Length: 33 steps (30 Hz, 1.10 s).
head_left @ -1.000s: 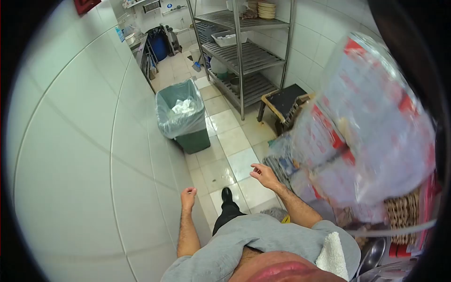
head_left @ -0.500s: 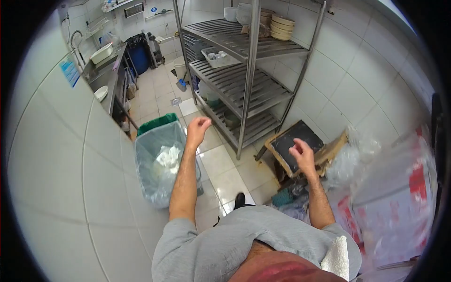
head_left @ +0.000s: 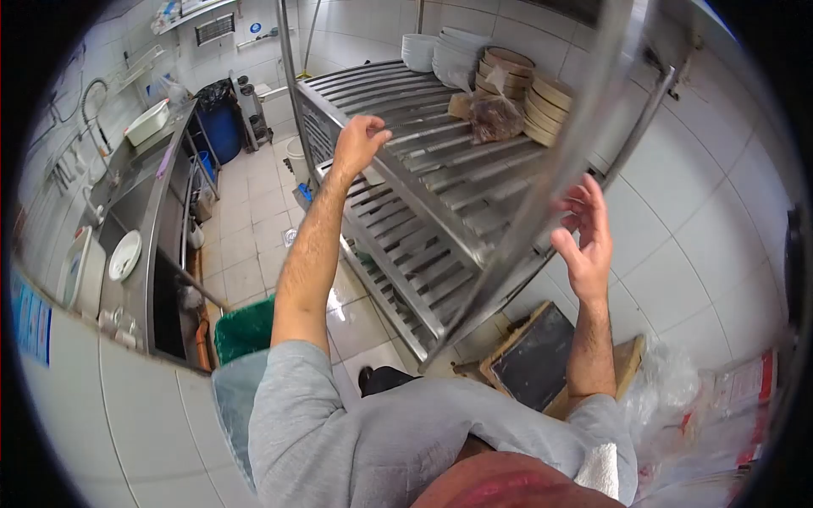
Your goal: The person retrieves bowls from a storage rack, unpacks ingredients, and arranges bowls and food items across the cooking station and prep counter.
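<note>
Moved up near the upper shelf (head_left: 428, 203) since half a second ago: left hand (head_left: 360, 146) by its front edge, right hand (head_left: 586, 233) beside the post (head_left: 566, 152). Holding nothing in either loosely open grip. Could clip that post by swinging carelessly. Can't make out left palm or any post contact, too blurred.

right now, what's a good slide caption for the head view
The left hand and right hand, raised before a metal rack holding stacked white bowls and a bagged item.

A slatted steel rack (head_left: 423, 205) with stacked bowls (head_left: 459, 61), a metal sink (head_left: 130, 201) and tiled walls (head_left: 690, 182) show a commercial kitchen.
</note>
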Tool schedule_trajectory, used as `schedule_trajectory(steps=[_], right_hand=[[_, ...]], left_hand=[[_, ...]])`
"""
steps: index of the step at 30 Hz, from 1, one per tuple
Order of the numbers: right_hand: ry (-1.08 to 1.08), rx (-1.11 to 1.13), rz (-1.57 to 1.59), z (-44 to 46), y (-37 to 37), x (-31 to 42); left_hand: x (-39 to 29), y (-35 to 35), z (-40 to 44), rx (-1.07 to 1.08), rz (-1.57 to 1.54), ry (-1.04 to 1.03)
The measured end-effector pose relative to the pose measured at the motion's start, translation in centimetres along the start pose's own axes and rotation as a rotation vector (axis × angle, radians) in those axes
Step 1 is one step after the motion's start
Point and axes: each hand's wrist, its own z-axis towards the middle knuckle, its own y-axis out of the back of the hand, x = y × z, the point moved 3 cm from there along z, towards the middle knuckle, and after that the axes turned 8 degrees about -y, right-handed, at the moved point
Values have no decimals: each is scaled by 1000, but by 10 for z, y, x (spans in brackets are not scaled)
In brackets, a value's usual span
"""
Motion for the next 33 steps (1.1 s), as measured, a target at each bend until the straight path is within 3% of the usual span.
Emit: schedule_trajectory(steps=[4, 7, 9, 15, 21, 23, 25, 29, 33], right_hand=[[-60, -78, 184, 32, -45, -3], [44, -432, 19, 22, -55, -6], [-71, -616, -20, 9, -61, -6], [25, -846, -264, 10, -76, -5], [-24, -1041, -387, 6, -82, -5], [-35, -1073, -421, 7, -85, -4], [-39, -1133, -400, 11, -89, -3], [-119, -1116, -403, 4, -88, -2], [-142, -1133, -385, 1, -86, -2]], left_hand=[[95, -42, 119, 63, 110, -185], [172, -83, 213, 83, 262, -244], [214, -114, 274, 189, 309, -155], [295, -201, 389, 283, 300, -209], [325, -257, 444, 448, 478, -302], [325, -263, 454, 413, 483, -367], [332, -271, 459, 783, 605, -269], [352, -290, 469, 743, 458, -369], [339, -255, 458, 811, 395, -427]])
